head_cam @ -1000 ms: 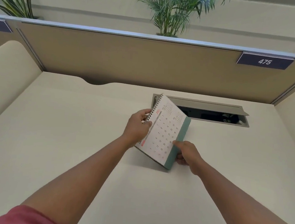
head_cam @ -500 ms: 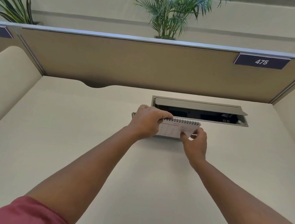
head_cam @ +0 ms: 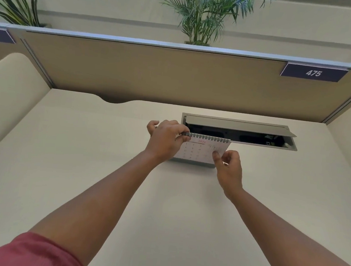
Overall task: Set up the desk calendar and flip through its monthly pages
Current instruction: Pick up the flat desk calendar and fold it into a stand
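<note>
Two hands of yours meet at the desk calendar [head_cam: 198, 150], which stands on the cream worktop [head_cam: 83, 167] just in front of the open cable hatch [head_cam: 240, 130]. Your left hand [head_cam: 165, 139] is clenched over the left end of the spiral binding, fingers [head_cam: 183, 131] curled across the top edge. Your right hand [head_cam: 229, 170] pinches the lower right corner of the front page between thumb and forefinger; the other fingers are loosely curled. The page faces you, with a red year heading and rows of dates too blurred to read. A tan partition [head_cam: 154, 74] closes the back of the worktop, with a dark plate reading 475 [head_cam: 313, 72] at its upper right. Two potted palms [head_cam: 202, 15] rise behind it against a pale wall. Red sleeves [head_cam: 35, 254] show at the bottom.
</note>
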A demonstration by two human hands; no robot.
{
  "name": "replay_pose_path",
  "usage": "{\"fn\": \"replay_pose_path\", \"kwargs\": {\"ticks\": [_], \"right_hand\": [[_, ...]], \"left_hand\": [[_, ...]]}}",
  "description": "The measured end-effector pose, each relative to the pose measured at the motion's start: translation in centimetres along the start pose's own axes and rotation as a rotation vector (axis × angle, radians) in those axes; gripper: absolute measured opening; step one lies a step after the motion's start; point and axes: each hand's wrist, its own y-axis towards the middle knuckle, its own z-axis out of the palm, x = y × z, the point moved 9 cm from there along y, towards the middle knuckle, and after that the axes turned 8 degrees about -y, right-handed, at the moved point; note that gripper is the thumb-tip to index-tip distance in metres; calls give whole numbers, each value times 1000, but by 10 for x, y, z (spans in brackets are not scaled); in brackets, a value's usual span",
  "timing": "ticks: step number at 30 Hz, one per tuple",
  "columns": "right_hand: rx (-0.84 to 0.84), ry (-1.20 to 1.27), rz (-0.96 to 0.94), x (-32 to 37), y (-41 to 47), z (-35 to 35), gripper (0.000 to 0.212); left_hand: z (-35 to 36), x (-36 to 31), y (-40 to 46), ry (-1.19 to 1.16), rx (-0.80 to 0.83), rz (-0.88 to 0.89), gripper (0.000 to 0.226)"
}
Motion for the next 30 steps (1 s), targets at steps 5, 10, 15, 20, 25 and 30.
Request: {"fn": "replay_pose_path", "kwargs": {"ticks": [5, 10, 15, 20, 25, 30], "right_hand": [[17, 30, 32, -1, 1, 0, 23], [70, 20, 29, -1, 1, 1, 15], [102, 53, 51, -2, -5, 6, 11], [197, 142, 99, 0, -9, 17, 25], [209, 28, 66, 8, -11, 23, 87], [293, -242, -35, 14, -26, 41, 144]], "left_hand": [[5, 2, 4, 66, 48, -58, 19], [3, 20, -4, -4, -56, -170, 48], [-10, 52, -16, -299, -274, -413, 46], [-18, 52, -10, -294, -141, -354, 65], [-11, 40, -11, -83, 135, -230, 67], [-4, 26, -12, 26, 373, -230, 60]]}}
